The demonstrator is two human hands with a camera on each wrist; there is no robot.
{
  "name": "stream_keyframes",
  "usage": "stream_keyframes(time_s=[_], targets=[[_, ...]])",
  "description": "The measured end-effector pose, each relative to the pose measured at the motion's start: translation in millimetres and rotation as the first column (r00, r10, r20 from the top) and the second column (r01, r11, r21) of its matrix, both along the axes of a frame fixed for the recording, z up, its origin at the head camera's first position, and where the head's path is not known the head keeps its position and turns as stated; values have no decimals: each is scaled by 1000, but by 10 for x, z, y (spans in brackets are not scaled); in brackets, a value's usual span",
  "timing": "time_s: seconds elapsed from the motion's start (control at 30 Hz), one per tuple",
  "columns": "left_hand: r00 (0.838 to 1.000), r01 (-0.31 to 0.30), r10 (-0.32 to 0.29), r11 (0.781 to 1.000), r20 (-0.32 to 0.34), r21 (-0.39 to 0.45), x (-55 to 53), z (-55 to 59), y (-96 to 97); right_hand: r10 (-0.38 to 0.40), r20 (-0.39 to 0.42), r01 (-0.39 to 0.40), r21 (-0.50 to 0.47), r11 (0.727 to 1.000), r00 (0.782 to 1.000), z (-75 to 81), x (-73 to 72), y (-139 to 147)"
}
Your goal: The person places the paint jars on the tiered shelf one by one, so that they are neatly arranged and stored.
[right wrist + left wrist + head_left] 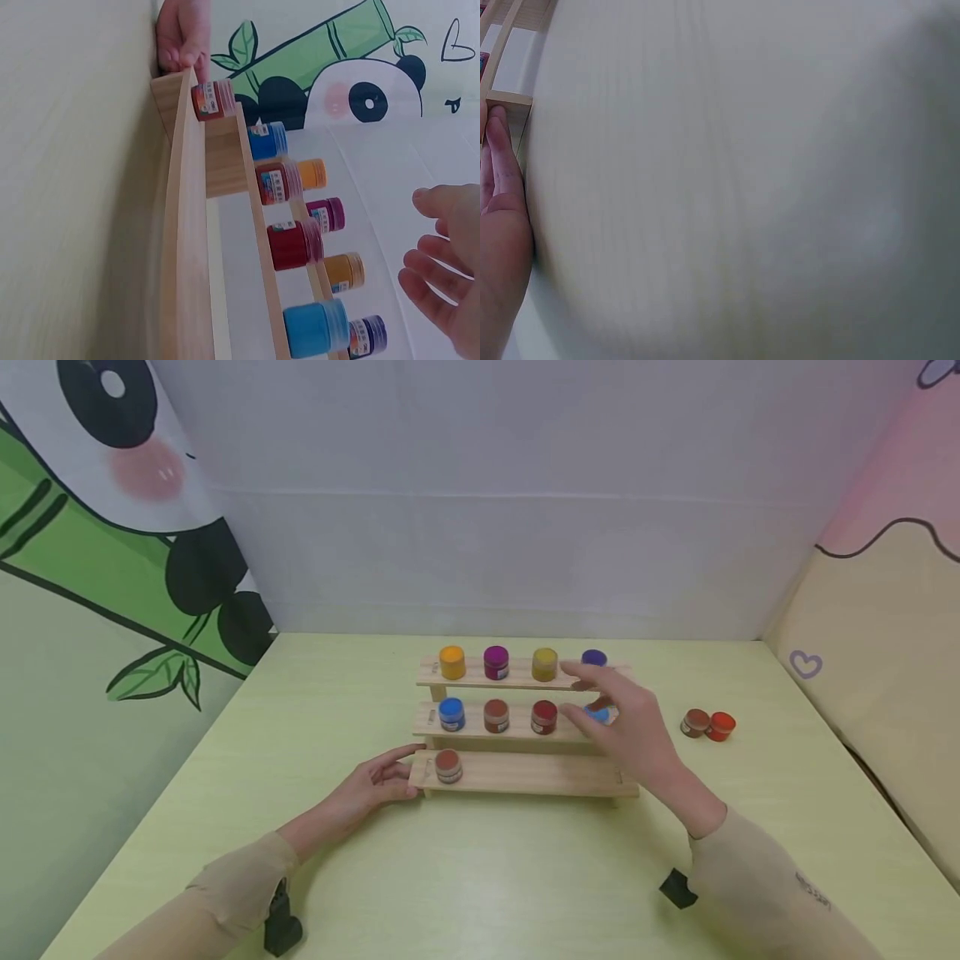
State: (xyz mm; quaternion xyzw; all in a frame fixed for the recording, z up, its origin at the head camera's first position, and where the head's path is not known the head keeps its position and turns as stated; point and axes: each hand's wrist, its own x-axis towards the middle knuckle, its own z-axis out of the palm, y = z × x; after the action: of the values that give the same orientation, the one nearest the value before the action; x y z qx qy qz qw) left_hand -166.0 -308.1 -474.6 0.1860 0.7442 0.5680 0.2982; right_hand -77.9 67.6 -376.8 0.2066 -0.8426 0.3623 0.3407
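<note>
A three-tier wooden rack (525,772) stands on the table, bearing small paint jars. My left hand (378,781) holds the rack's left end at the lowest tier, thumb at the front corner. Over the right end is my right hand (633,722), thumb and fingers apart and nothing between them. It partly hides a light blue jar (315,328) and a dark blue jar (594,657). The middle tier also carries blue (452,714), brown (496,716) and dark red (543,717) jars. One brown jar (448,766) sits at the left of the lowest tier.
On the top tier are orange (452,662), purple (496,662) and mustard (544,664) jars. Right of the rack, a brown jar (695,722) and a red jar (722,726) stand side by side on the table (487,877). A white wall (487,552) rises behind.
</note>
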Motion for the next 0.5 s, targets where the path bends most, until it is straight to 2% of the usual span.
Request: stream_keyframes(time_s=[0.13, 0.5], targets=[[1000, 1, -1, 1000, 1, 10, -8, -15, -7, -29, -36, 28, -14, 1000, 999, 11, -1, 161], [1000, 19, -19, 1000, -1, 12, -23, -33, -25, -191, -41, 191, 6, 981, 981, -61, 35, 603]])
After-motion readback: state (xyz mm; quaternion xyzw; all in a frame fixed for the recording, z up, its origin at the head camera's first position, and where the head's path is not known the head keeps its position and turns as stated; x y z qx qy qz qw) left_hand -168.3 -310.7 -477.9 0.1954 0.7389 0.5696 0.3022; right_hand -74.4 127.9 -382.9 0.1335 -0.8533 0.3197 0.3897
